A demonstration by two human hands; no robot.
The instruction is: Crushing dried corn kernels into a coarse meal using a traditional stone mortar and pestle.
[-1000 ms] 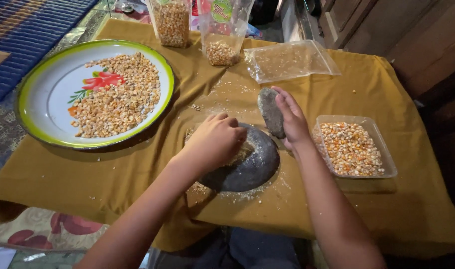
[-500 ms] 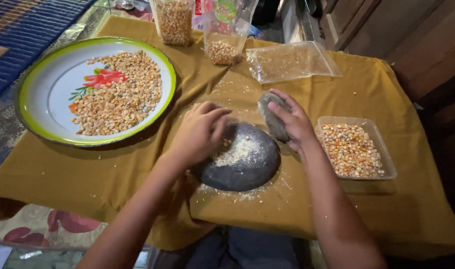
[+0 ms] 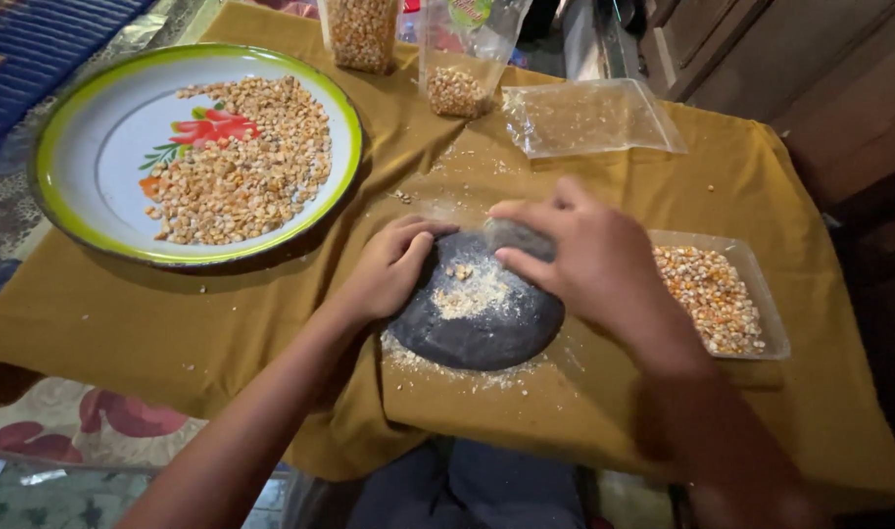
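Observation:
A dark flat grinding stone point(image 3: 477, 328) lies on the mustard cloth in front of me, with crushed pale corn point(image 3: 475, 292) on its top. My left hand point(image 3: 393, 266) rests on the stone's left edge, fingers curled over it. My right hand point(image 3: 584, 260) grips a grey hand stone point(image 3: 514, 235) held over the far side of the slab, just above the crushed corn.
A large white plate with a green rim point(image 3: 95, 157) holds dried corn kernels at the left. A clear plastic tray point(image 3: 766, 299) of kernels sits right of the slab. Bags of corn point(image 3: 457, 59) and an empty clear bag point(image 3: 589, 118) lie at the back. Crumbs ring the slab.
My right hand has brought the hand stone from the slab's right side onto it. My left hand slid off the crushed corn to the slab's left edge.

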